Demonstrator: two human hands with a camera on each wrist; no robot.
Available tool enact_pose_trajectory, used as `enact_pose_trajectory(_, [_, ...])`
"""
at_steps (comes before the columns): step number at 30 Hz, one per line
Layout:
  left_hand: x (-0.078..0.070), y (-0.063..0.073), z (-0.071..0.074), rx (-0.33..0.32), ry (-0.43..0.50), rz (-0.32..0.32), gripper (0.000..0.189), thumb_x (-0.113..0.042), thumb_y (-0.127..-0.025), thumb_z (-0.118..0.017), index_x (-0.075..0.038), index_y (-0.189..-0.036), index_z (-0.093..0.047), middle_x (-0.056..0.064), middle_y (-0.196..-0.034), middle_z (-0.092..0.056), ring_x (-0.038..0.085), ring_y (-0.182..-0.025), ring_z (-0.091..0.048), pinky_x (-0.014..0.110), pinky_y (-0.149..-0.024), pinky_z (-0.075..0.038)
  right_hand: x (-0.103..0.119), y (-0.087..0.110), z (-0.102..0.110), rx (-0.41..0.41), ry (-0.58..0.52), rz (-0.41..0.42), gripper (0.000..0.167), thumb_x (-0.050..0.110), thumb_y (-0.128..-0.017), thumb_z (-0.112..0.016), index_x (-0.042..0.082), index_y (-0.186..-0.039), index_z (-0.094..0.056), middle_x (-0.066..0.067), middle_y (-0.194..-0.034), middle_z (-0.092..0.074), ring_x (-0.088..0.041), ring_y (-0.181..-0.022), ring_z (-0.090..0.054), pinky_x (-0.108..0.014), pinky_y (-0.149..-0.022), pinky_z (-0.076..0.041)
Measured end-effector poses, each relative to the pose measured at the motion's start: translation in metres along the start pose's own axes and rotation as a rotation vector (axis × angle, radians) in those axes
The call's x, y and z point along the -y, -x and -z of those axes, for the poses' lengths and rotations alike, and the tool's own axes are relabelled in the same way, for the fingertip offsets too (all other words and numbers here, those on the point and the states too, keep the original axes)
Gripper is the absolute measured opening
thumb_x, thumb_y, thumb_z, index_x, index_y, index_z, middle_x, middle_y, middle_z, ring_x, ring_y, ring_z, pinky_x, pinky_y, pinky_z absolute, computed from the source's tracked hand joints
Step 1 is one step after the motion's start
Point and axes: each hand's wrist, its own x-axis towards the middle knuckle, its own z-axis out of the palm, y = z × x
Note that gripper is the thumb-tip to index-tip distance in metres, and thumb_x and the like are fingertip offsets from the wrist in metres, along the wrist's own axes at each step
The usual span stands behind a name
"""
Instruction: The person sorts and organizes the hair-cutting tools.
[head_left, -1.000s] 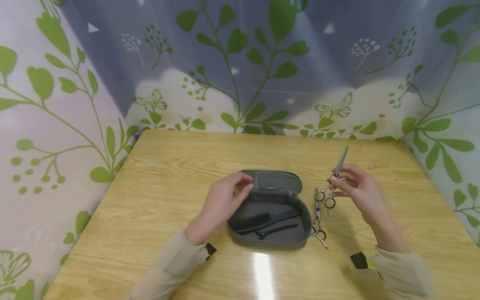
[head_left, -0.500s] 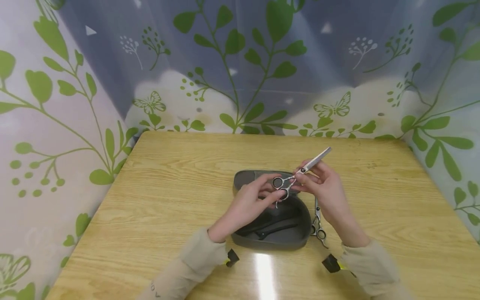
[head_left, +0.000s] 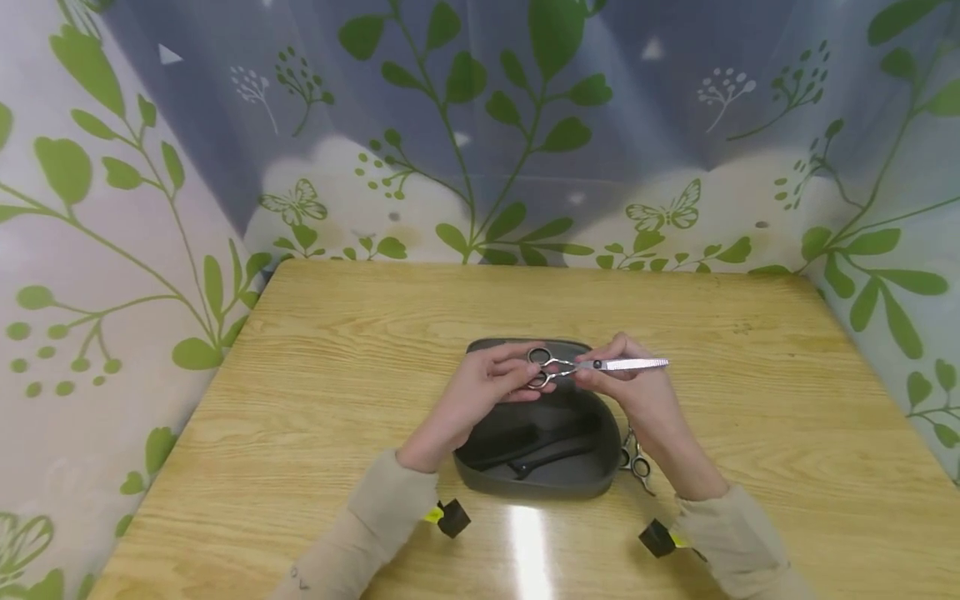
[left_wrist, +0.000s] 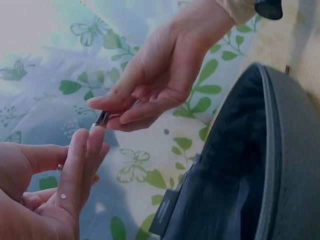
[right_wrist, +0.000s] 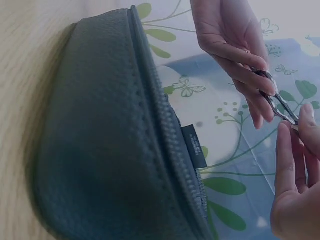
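Observation:
Above the open dark grey zip case (head_left: 540, 487), a pair of silver thinning scissors (head_left: 637, 364) lies level between both hands, blades pointing right. My left hand (head_left: 480, 383) pinches the finger rings between thumb and fingers. Near the pivot screw, my right hand (head_left: 637, 392) grips the same scissors with thumb and fingers. Inside the case lie a black comb (head_left: 498, 448) and a slim black hair clip (head_left: 555, 460), both shadowed. A second pair of silver scissors (head_left: 639, 468) rests on the table against the case's right side, its upper part hidden behind my right hand.
The wooden table (head_left: 337, 333) carries the case near its middle. Leaf-patterned cloth (head_left: 480, 167) stands behind it and at both sides. In the right wrist view, a small black label (right_wrist: 194, 146) sticks out from the case's zip edge.
My right hand has brought the thinning scissors left over the case, and their blades have swung from upward to level. My left hand has left the case lid and taken hold of the finger rings.

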Motion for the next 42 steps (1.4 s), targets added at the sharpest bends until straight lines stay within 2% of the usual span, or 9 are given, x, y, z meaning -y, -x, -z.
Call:
enact_pose_trajectory(9, [-0.006, 0.0, 0.01, -0.026, -0.071, 0.006, 0.041, -0.005, -0.101, -0.062, 0.003, -0.14, -0.057, 0.025, -0.117, -0.071, 0.019, -0.097, -0.074, 0.032, -0.085, -0.059, 0.0, -0.001, -0.005, 0.0, 0.093, 0.006, 0.028, -0.009, -0.082, -0.079, 0.012, -0.082, -0.062, 0.002, -0.096, -0.075, -0.014, -0.093, -0.071, -0.027, -0.077, -0.059])
enact_pose_trajectory(15, [-0.007, 0.0, 0.012, -0.021, -0.063, -0.006, 0.04, -0.005, -0.1, -0.064, 0.002, -0.139, -0.059, 0.024, -0.113, -0.072, 0.019, -0.095, -0.074, 0.035, -0.085, -0.06, 0.001, -0.001, -0.005, 0.011, 0.09, -0.006, 0.024, -0.008, -0.082, -0.079, 0.011, -0.083, -0.064, 0.002, -0.096, -0.076, -0.013, -0.09, -0.072, -0.029, -0.077, -0.06])
enact_pose_trajectory(19, [-0.009, -0.001, 0.016, -0.034, -0.063, 0.005, 0.041, -0.004, -0.1, -0.063, 0.004, -0.14, -0.057, 0.024, -0.114, -0.072, 0.014, -0.092, -0.073, 0.036, -0.086, -0.06, 0.002, -0.004, -0.006, 0.062, 0.091, -0.023, 0.017, -0.006, -0.086, -0.077, 0.005, -0.094, -0.066, -0.002, -0.101, -0.075, -0.016, -0.088, -0.073, -0.035, -0.079, -0.061])
enact_pose_trajectory(22, [-0.012, 0.0, 0.025, -0.072, -0.076, -0.005, 0.041, -0.005, -0.1, -0.062, 0.005, -0.14, -0.056, 0.023, -0.117, -0.071, 0.019, -0.093, -0.073, 0.033, -0.085, -0.06, 0.004, -0.01, -0.006, 0.116, 0.143, -0.046, 0.026, -0.004, -0.088, -0.076, -0.003, -0.112, -0.064, -0.01, -0.108, -0.072, -0.016, -0.089, -0.074, -0.04, -0.08, -0.061])
enact_pose_trajectory(24, [-0.017, 0.001, 0.034, -0.105, -0.091, -0.019, 0.042, -0.005, -0.101, -0.062, 0.003, -0.141, -0.056, 0.022, -0.118, -0.071, 0.025, -0.096, -0.073, 0.032, -0.085, -0.059, 0.006, -0.016, -0.006, 0.153, 0.267, -0.05, 0.034, 0.0, -0.09, -0.075, -0.004, -0.121, -0.062, -0.016, -0.113, -0.07, -0.017, -0.09, -0.073, -0.042, -0.079, -0.061])
enact_pose_trajectory(27, [-0.026, 0.004, 0.051, -0.161, -0.089, -0.046, 0.042, -0.004, -0.101, -0.061, 0.002, -0.142, -0.055, 0.024, -0.121, -0.069, 0.025, -0.098, -0.073, 0.034, -0.087, -0.059, 0.01, -0.026, -0.005, 0.191, 0.553, 0.01, 0.033, 0.005, -0.093, -0.074, 0.001, -0.124, -0.066, -0.019, -0.114, -0.071, -0.021, -0.09, -0.073, -0.041, -0.072, -0.062])
enact_pose_trajectory(32, [-0.034, 0.014, 0.084, -0.247, -0.073, -0.053, 0.042, -0.004, -0.103, -0.058, 0.002, -0.144, -0.053, 0.029, -0.128, -0.064, 0.011, -0.092, -0.072, 0.035, -0.09, -0.058, 0.019, -0.049, -0.009, 0.279, 1.006, 0.246, 0.017, 0.01, -0.093, -0.074, 0.011, -0.11, -0.076, -0.006, -0.108, -0.075, -0.022, -0.089, -0.072, -0.039, -0.071, -0.06])
enact_pose_trajectory(36, [-0.029, 0.024, 0.109, -0.291, -0.113, -0.032, 0.045, -0.007, -0.103, -0.059, 0.0, -0.147, -0.051, 0.027, -0.127, -0.065, 0.01, -0.093, -0.072, 0.032, -0.089, -0.058, 0.025, -0.071, -0.016, 0.429, 1.202, 0.389, 0.014, 0.009, -0.091, -0.077, 0.014, -0.103, -0.078, -0.001, -0.101, -0.075, -0.018, -0.085, -0.071, -0.039, -0.075, -0.059])
enact_pose_trajectory(42, [-0.014, 0.035, 0.136, -0.337, -0.164, 0.052, 0.043, -0.004, -0.103, -0.058, 0.004, -0.145, -0.051, 0.023, -0.123, -0.068, 0.01, -0.093, -0.073, 0.031, -0.089, -0.057, 0.026, -0.093, -0.03, 0.609, 1.345, 0.397, 0.012, 0.011, -0.089, -0.078, 0.018, -0.098, -0.08, 0.003, -0.098, -0.074, -0.016, -0.084, -0.069, -0.039, -0.075, -0.057])
